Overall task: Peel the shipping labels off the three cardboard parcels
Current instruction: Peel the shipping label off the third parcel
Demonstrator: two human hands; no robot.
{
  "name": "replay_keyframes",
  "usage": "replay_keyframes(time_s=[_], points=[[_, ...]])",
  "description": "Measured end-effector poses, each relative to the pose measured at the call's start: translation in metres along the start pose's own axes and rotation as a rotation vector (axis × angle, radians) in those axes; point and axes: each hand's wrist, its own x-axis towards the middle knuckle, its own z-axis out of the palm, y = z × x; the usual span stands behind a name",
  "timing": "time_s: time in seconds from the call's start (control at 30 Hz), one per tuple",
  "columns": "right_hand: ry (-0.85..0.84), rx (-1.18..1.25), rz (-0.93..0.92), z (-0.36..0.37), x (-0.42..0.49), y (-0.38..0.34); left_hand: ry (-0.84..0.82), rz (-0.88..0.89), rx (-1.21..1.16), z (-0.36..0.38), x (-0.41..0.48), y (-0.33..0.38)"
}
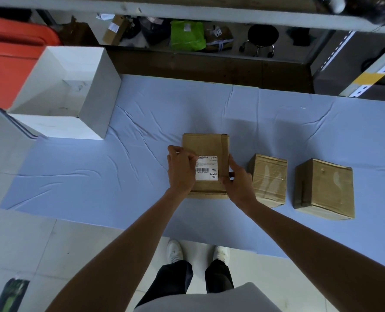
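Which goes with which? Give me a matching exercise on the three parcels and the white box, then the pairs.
Things:
1. left parcel
2. middle parcel
3. right parcel
4. white box

States:
A. open, far left on the cloth
B. held by both hands, white label on top
C. at the row's right end, no label showing
D. between two parcels, no label showing

Pairs: 1-B, 2-D, 3-C, 4-A

Single head-worn wide-angle view, steeply downward and forward, close over table [74, 188], edges perhaps distorted

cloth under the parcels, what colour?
Plain light blue cloth, wrinkled; head view shows it best.
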Motion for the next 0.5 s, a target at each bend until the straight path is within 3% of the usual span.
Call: replay_keyframes(time_s=[0.5], points=[[0.002,-0.055,-0.029,-0.001,0.002,-0.001,-0.020,0.085,-0.208,-0.013,-0.005,-0.015]])
